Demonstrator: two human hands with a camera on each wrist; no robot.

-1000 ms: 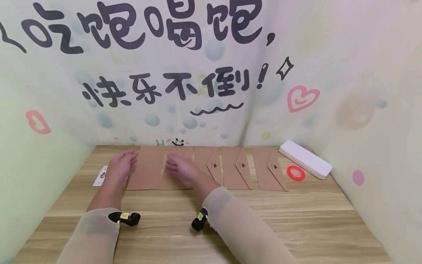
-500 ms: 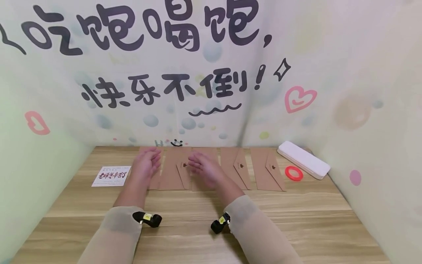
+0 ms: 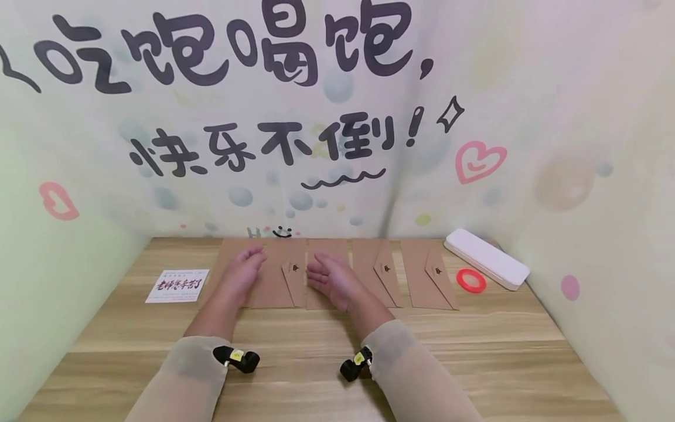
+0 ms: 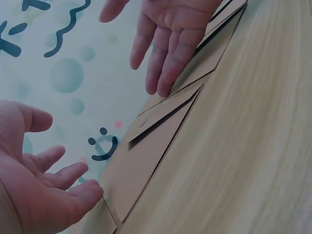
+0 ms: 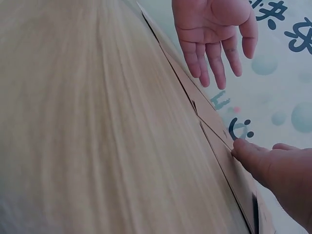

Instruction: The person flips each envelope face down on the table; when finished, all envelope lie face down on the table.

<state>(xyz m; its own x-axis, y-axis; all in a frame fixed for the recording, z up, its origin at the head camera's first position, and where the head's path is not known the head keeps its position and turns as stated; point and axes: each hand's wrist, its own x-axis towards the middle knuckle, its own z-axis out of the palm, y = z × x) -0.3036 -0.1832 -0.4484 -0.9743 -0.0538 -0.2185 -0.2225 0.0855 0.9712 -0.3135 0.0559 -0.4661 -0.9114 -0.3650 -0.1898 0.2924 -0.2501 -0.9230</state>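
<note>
Several brown kraft envelopes lie side by side in a row along the back of the table. In the head view my left hand (image 3: 239,278) is over the leftmost envelope (image 3: 221,264) and the edge of the second envelope (image 3: 279,290). My right hand (image 3: 334,281) is over the third envelope (image 3: 319,300), palm turned toward the left hand. Both hands hold nothing; their fingers are loosely extended, as the left hand (image 4: 48,190) shows in the left wrist view. Whether either hand touches the paper, I cannot tell. Triangular flaps with a small dark print show on most envelopes.
A white card (image 3: 176,286) with red-brown writing lies left of the row. To the right are the fourth envelope (image 3: 365,266), the fifth envelope (image 3: 418,272), a red ring (image 3: 471,281) and a long white case (image 3: 487,259). A printed cloth (image 3: 237,199) hangs behind the table.
Both hands have moved to the right along the row since a second ago. The left hand has uncovered the white card, and the right hand the second envelope's flap.
</note>
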